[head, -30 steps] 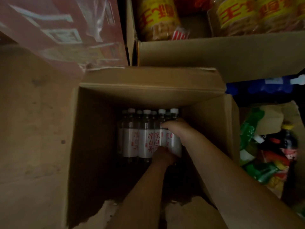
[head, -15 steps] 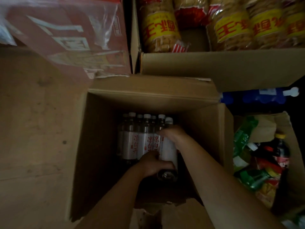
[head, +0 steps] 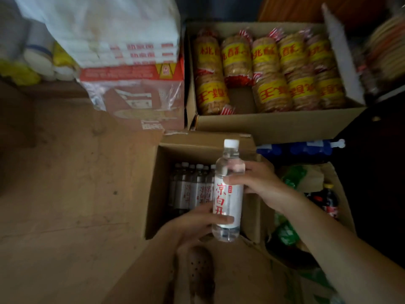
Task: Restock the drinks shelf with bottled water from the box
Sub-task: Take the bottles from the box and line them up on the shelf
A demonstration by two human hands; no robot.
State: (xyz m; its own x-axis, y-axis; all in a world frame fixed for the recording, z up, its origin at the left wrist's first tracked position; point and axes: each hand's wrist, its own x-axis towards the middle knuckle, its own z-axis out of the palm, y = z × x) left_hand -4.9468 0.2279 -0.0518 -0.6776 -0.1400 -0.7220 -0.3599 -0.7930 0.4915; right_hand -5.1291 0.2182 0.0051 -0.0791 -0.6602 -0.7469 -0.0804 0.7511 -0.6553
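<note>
A clear water bottle (head: 229, 191) with a white cap and a white label in red characters is held upright above the open cardboard box (head: 153, 189). My left hand (head: 197, 224) grips its lower part from the left. My right hand (head: 260, 183) grips its upper part from the right. Several more bottles (head: 192, 187) of the same kind stand in a row deep inside the box. The drinks shelf is out of view.
A carton of biscuit packs (head: 269, 126) stands behind the box. Stacked red and white cartons (head: 131, 69) are at the back left. To the right are blue bottles (head: 300, 148) and a box holding green packets and a dark soda bottle (head: 328, 200). A brown shoe (head: 200, 268) shows below.
Both hands have lifted one bottle up out of the box, from deep inside to above its rim. The camera view has tilted up, showing more of the cartons behind.
</note>
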